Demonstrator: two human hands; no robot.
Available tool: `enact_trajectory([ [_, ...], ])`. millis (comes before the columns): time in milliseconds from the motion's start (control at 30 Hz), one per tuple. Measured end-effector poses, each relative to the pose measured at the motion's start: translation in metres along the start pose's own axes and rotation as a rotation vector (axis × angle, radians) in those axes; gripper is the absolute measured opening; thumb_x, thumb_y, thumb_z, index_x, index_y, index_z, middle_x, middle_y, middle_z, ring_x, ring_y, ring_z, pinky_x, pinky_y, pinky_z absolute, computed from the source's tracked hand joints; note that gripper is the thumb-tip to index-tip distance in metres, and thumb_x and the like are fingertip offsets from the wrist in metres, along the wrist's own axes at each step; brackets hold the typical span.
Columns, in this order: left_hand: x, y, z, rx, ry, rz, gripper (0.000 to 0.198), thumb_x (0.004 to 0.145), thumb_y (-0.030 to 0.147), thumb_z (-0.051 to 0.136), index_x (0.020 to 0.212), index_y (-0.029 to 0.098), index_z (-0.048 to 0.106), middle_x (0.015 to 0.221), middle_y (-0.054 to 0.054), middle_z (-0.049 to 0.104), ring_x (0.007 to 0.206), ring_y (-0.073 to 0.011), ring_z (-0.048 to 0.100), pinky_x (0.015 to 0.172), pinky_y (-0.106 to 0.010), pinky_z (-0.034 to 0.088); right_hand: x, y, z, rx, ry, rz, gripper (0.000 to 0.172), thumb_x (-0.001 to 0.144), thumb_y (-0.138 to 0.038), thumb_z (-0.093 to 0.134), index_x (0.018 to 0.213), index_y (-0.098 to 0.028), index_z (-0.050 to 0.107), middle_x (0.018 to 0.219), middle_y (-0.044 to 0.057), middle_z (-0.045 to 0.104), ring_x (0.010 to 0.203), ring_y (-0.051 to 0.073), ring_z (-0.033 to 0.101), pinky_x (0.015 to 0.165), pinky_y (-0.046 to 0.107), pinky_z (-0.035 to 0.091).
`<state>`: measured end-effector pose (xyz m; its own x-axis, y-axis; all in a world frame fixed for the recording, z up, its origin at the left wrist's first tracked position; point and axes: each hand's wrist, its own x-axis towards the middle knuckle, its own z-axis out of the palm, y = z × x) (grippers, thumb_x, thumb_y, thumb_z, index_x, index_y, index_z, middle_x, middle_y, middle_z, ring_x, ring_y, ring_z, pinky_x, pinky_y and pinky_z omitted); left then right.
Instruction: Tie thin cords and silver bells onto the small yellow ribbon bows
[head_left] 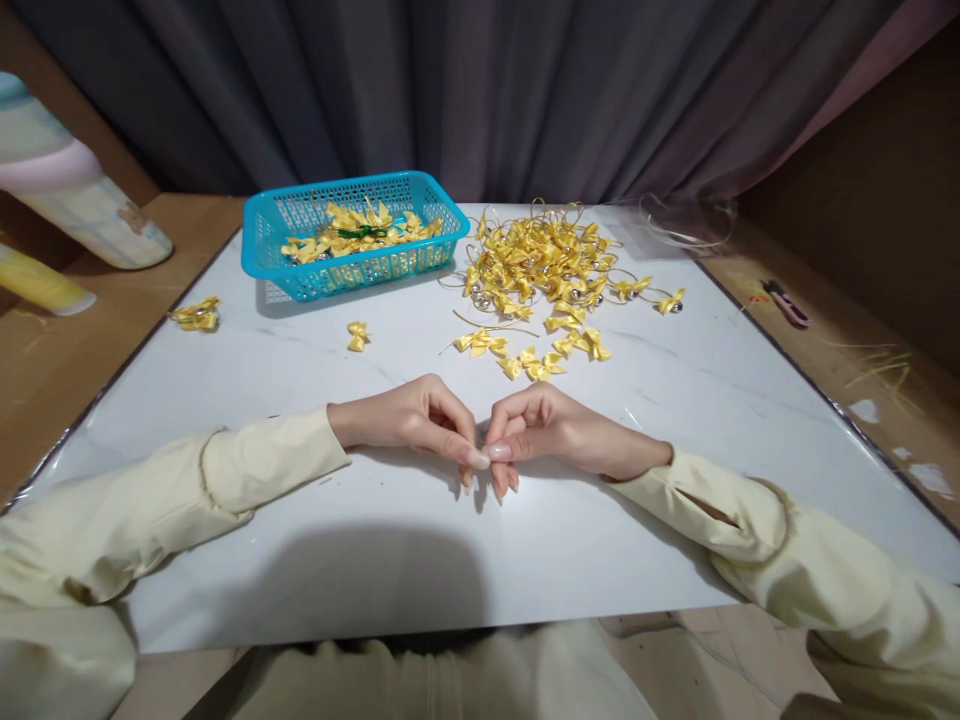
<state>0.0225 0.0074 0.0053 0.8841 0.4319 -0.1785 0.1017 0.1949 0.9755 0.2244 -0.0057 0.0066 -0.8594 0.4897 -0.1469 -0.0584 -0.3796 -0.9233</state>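
Note:
My left hand (pixel 409 418) and my right hand (pixel 551 428) meet at the middle of the white board (pixel 420 540), fingertips pinched together and touching each other. Both are curled closed; whatever lies between the fingertips is too small to make out. Just beyond them lie loose yellow ribbon bows (pixel 534 364), and a large pile of yellow bows with thin loops (pixel 544 262) sits further back. A single bow (pixel 358 335) lies to the left of the hands.
A turquoise plastic basket (pixel 264 240) holding yellow bows and one green tie stands at the back left. Another bow (pixel 196 314) lies on the wooden table at left. A small cutter (pixel 786 302) rests at right. Grey curtain behind.

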Motion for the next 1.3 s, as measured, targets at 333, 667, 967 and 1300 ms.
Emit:
enact_trajectory([
  [333,0.0005,-0.0007,-0.0006,0.003,-0.009,0.012,0.013,0.076,0.021,0.067,0.069,0.010,0.073,0.067,-0.009,0.070,0.063,-0.0139,0.064,0.061,-0.021,0.050,-0.0007,-0.0008,0.0006,-0.008,0.003,0.005,0.010,0.081,-0.013,0.062,0.074,-0.007,0.063,0.064,0.006,0.069,0.054,0.009,0.063,0.057,0.020,0.050],
  [667,-0.0003,-0.0013,-0.0008,0.017,0.003,-0.002,0.015,0.076,0.023,0.068,0.070,0.010,0.073,0.067,-0.008,0.070,0.060,-0.0125,0.062,0.058,-0.020,0.048,0.0001,0.0000,0.0010,0.012,0.013,0.008,0.010,0.080,-0.015,0.063,0.073,-0.008,0.063,0.062,0.005,0.068,0.054,0.009,0.063,0.055,0.020,0.050],
  [967,0.0000,-0.0013,-0.0004,0.009,0.003,0.002,0.016,0.075,0.025,0.069,0.070,0.011,0.073,0.067,-0.009,0.071,0.060,-0.0135,0.063,0.059,-0.021,0.049,-0.0009,-0.0008,0.0013,0.005,0.022,0.023,0.011,0.079,-0.017,0.065,0.073,-0.008,0.063,0.063,0.005,0.069,0.054,0.010,0.063,0.055,0.020,0.050],
  [1300,0.0002,0.0002,0.0005,0.009,0.004,0.007,0.015,0.075,0.023,0.069,0.069,0.010,0.073,0.066,-0.009,0.070,0.060,-0.0129,0.063,0.059,-0.020,0.048,-0.0002,0.0001,0.0005,-0.002,0.012,0.018,0.012,0.079,-0.018,0.065,0.074,-0.007,0.063,0.062,0.005,0.068,0.054,0.010,0.063,0.056,0.021,0.050],
])
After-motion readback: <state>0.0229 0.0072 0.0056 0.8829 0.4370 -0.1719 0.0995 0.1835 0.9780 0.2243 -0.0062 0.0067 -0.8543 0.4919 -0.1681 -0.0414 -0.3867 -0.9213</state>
